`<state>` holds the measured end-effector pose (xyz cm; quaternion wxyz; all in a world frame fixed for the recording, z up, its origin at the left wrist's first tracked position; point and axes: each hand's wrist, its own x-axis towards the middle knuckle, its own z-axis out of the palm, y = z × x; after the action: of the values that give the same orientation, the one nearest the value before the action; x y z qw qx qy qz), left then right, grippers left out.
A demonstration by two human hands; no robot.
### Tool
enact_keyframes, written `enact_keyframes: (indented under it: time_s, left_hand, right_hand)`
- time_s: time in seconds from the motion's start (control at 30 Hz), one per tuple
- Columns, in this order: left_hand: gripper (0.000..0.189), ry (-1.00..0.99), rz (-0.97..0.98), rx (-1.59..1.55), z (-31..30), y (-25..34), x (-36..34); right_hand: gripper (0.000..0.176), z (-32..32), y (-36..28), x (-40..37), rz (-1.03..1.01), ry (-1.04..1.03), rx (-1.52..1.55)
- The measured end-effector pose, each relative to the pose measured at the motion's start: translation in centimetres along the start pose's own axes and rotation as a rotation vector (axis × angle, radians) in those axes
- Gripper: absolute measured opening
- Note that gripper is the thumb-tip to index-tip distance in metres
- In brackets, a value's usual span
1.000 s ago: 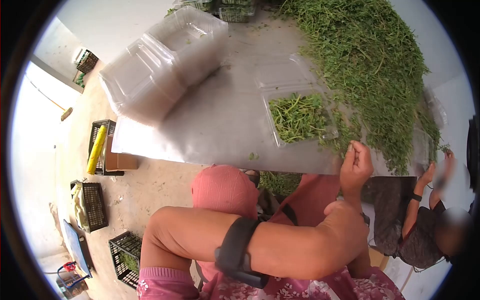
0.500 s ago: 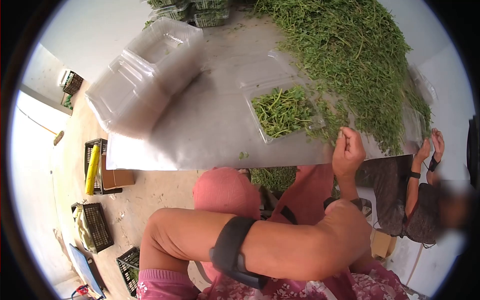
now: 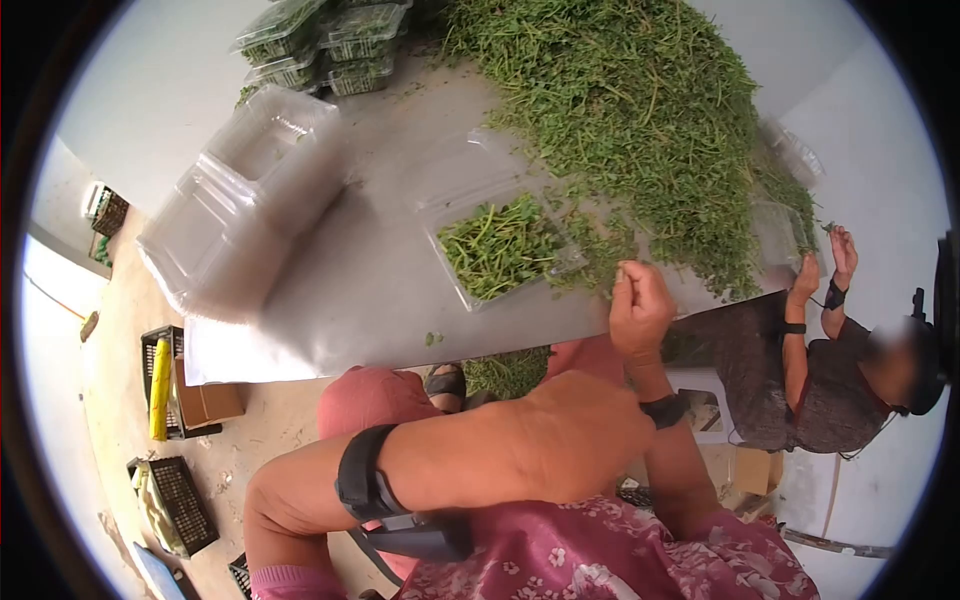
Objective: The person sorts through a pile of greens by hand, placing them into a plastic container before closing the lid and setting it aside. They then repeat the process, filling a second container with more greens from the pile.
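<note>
My right hand (image 3: pixel 640 308) is raised at the table's front edge, fingers curled and pinched together. Whether something small is between the fingertips is hidden. My left arm crosses in front of my body. The back of my left hand (image 3: pixel 540 435) faces me beside my right forearm, its fingers out of sight. Left of my right hand, an open clear plastic clamshell box (image 3: pixel 470 300) lies with its lid folded back. Cut green leafy stems (image 3: pixel 500 245) fill its tray. Loose greens (image 3: pixel 600 245) are scattered between the box and a large heap of greens (image 3: pixel 640 110).
Nested empty clamshells (image 3: pixel 225 225) stand on the table's left. Filled, closed boxes (image 3: pixel 360 45) are stacked at the back. At right, another person (image 3: pixel 840 375) has both hands raised by the heap. Black crates (image 3: pixel 185 500) and a cardboard box (image 3: pixel 205 395) are on the floor.
The view has shifted, so the table and its contents appear farther left and lower. My left hand has moved slightly left along my right forearm. My right hand keeps its pinch.
</note>
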<state>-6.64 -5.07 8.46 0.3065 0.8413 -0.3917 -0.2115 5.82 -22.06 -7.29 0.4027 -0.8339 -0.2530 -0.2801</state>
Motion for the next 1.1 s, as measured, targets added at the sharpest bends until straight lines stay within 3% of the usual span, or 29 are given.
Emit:
enact_keyframes:
  time_s: [0.47, 0.57, 0.67, 0.77, 0.83, 0.93, 1.03, 1.1]
  left_hand:
    - [0.025, 0.025, -0.018, -0.038, 0.6, -1.4, 0.4]
    - [0.025, 0.001, -0.068, -0.065, 0.2, -1.9, 0.5]
    - [0.025, 0.004, -0.063, -0.052, 0.5, -2.5, 0.4]
    - [0.026, -0.029, -0.085, -0.040, 0.5, -2.4, 0.4]
    - [0.027, -0.042, -0.076, -0.026, 0.5, -2.4, 0.2]
    - [0.029, -0.038, -0.057, -0.027, 0.7, -2.4, 0.2]
    - [0.029, -0.066, -0.074, -0.020, 0.8, -2.2, 0.3]
    - [0.030, -0.085, -0.067, 0.011, 1.0, -2.2, 0.4]
  right_hand:
    - [0.010, -0.4, -0.1, 0.4, 0.022, -0.041, 0.084]
    - [0.009, -1.7, -0.6, 1.3, 0.165, -0.187, 0.136]
    - [0.010, -3.5, 0.0, 2.9, 0.094, -0.218, 0.073]
    - [0.015, -5.8, 1.7, 6.1, -0.013, -0.099, -0.057]
    - [0.036, -7.8, 2.0, 8.9, 0.220, -0.163, -0.218]
    - [0.061, -8.9, 8.5, 11.1, -0.020, -0.103, -0.577]
    - [0.076, -8.4, 10.1, 12.6, 0.245, -0.262, -0.572]
    - [0.076, -7.3, 10.4, 12.9, 0.290, -0.419, -0.504]
